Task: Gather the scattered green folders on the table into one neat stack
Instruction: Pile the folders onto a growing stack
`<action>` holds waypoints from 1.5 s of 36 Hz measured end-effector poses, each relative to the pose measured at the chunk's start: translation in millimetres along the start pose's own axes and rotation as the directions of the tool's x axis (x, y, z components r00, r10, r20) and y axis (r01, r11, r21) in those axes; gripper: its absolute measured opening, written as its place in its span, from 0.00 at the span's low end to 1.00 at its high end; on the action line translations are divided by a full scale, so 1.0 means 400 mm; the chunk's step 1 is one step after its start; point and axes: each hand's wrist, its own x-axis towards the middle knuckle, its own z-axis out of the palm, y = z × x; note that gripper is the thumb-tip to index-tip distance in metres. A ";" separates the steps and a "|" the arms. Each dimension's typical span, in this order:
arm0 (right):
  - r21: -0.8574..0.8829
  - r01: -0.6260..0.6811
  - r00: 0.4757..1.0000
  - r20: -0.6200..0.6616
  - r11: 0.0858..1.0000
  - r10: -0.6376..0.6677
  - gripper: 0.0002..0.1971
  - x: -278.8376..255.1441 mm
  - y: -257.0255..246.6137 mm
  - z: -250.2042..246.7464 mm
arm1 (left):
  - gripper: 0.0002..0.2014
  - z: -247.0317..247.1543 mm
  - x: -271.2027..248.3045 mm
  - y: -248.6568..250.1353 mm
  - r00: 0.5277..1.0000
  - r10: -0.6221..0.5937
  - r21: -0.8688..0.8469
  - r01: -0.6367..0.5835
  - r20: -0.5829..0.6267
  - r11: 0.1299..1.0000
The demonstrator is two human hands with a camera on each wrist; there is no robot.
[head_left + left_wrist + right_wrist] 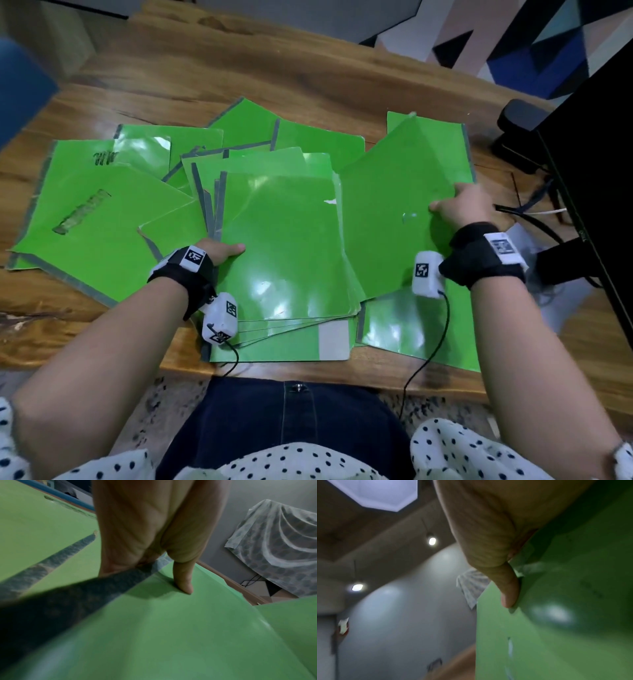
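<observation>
A long wooden tabletop [308,68] fills the room's middle, with a dark monitor and its cables off to the person's right and patterned wall panels beyond. Green folders lie fanned across it, and the gathering looks about half done: a partial stack [284,246] sits in front of the person, its lower edges splayed and not yet squared. The left hand [222,251] grips that stack's taped left edge, thumb on top, the other fingers tucked under. The right hand [460,207] pinches the right edge of a single lifted folder [400,192], raised and tilted just beside the stack, thumb on its upper face. The step in hand, I'd judge, is bringing this folder over onto the pile. The next move calls for swinging it leftward over the left thumb, laying it flat, then reaching for the loose folders [96,212] spread beyond the left fingers and the one [421,329] lying beneath the right wrist. The head view alone shows the whole spread; the left wrist view shows the thumb [184,580] pressed down on the glossy cover beside the grey spine tape, and the right wrist view shows the right thumb [510,591] clamped against the folder's face with ceiling lights behind, which confirms the sheet is held up off the surface.
</observation>
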 end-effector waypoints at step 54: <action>0.129 -0.034 0.989 -0.141 0.991 0.052 0.37 -0.096 -0.034 -0.104 | 0.40 0.015 0.026 -0.016 0.999 0.048 -0.001 -0.048 -0.021 0.999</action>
